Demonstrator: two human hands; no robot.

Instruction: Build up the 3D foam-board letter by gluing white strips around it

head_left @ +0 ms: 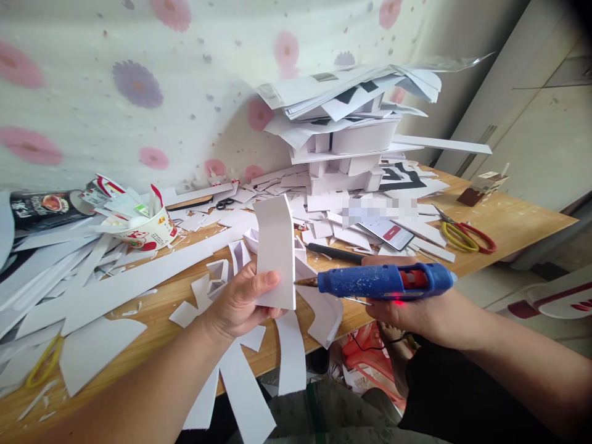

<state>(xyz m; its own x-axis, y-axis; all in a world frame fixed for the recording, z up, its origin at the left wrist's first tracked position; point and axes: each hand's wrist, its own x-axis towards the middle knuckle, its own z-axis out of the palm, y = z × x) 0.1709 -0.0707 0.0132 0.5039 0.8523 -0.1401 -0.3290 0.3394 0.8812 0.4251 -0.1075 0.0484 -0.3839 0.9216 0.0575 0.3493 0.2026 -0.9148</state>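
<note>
White board piece is up in our left hand, around the middle of the frame, held above the wooden table. We've got it pinched near its bottom end, thumb flat on the face and fingers round the back, so that hold looks snug. Our right hand is wrapped around a blue glue gun just right of centre, nozzle pointing left at the board's long right-hand edge. Touching it or a hair off? Can't tell from this angle, and we can't make out a glue bead or whether the trigger's pulled.

Looks to us like the edge-gluing step is in hand. The next move, we'd say, calls for a steady left hand and the tip lined up with that thin edge, going slowly so nothing blobs onto the flat face. We'd mind those left fingertips too, the nozzle's probably hot and it's near them.

Just below the nozzle lies a curved strip, and lower centre some flat strips stick out past the table's front edge. Layered white model stands upper right, loose sheets piled on top.
</note>
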